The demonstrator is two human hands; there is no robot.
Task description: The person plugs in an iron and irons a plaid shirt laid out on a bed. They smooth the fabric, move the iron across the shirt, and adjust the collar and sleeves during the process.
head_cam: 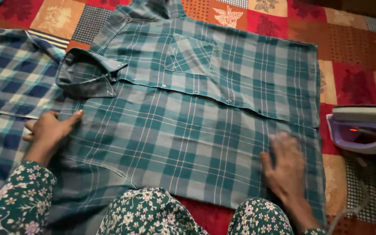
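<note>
A green plaid shirt (196, 117) lies buttoned and spread flat on a patchwork cover, collar (85, 74) at the left, chest pocket (190, 54) toward the far side. My left hand (51, 130) rests at the shirt's shoulder just below the collar, fingers partly curled, thumb stretched onto the cloth. My right hand (286, 167) lies palm down, fingers spread and blurred, on the shirt's lower part near its right hem. Neither hand holds anything. Both sleeves of mine are green floral.
A purple and white clothes iron (364, 128) with a red light stands on the cover at the right edge, its cord (349, 211) trailing toward me. A blue plaid garment (5, 82) lies at the left. The red and orange patchwork cover (349, 56) shows beyond.
</note>
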